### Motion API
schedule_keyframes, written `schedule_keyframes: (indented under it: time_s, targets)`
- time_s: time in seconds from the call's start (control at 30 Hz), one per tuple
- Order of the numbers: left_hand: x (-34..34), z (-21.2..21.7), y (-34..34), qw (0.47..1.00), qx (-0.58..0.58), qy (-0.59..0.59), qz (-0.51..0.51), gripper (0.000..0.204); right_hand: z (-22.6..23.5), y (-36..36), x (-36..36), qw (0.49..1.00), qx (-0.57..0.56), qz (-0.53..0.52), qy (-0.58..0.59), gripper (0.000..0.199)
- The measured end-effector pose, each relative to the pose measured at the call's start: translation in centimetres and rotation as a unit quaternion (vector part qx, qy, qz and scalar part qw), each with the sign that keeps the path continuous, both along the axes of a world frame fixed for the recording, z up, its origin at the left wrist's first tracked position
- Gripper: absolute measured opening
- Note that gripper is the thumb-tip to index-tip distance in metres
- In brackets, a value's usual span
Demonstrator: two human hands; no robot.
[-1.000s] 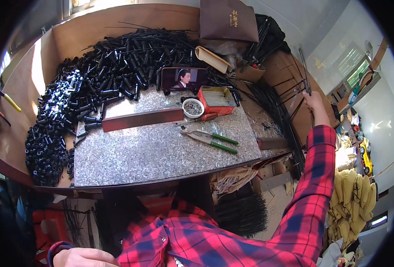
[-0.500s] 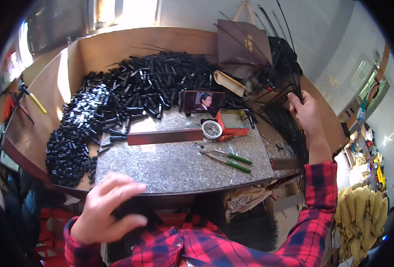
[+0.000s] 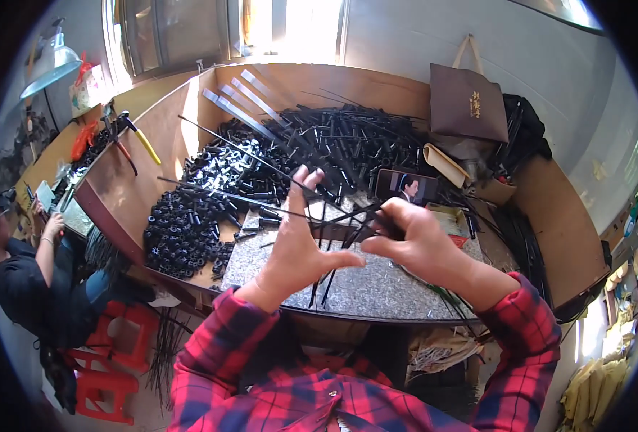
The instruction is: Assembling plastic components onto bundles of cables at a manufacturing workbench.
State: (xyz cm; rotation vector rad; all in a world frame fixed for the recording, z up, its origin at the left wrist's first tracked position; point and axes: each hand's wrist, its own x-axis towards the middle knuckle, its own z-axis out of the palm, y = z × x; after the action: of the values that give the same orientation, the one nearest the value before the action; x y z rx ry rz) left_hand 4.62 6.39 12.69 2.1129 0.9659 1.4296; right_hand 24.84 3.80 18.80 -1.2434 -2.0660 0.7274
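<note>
Over the speckled stone slab (image 3: 376,295), my right hand (image 3: 430,248) is closed, with thumb and fingers pinching several thin black rods (image 3: 358,214) that fan out and cross one another. My left hand (image 3: 293,248) is raised beside them with thumb and fingers spread wide. Some rods pass close to its fingers; it does not grip them. Behind the hands lies a large heap of short black tube-like pieces (image 3: 319,137), with smaller black ring-like pieces (image 3: 189,234) at its left. The small white cup is hidden, and green-handled pliers (image 3: 445,295) show only partly under my right wrist.
Wooden boards (image 3: 139,151) wall in the bench, with yellow-handled pliers (image 3: 146,144) hanging at the left. A phone (image 3: 407,187) playing video stands behind my right hand. A brown bag (image 3: 470,104) is at the back right. Another person (image 3: 27,281) sits at far left near red stools (image 3: 106,385).
My right hand has come from the far right to the middle, bringing the black rods. My left hand has risen over the slab. The view has swung left, showing another person.
</note>
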Motion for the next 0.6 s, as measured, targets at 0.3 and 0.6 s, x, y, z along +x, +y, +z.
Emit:
schedule_keyframes:
  time_s: [0.3, 0.6]
  targets:
    - [1.3, -2.4, -1.3, 0.999, -0.046, 0.005, 0.005, 0.111, -1.8, 1.8, -2.8, 0.983, -0.121, 0.096, 0.102, 0.038]
    - [1.6, -1.6, -0.2, 0.976, -0.113, -0.186, -0.019, 0.061, -1.3, 0.9, -3.5, 0.997, 0.053, 0.043, 0.023, 0.018]
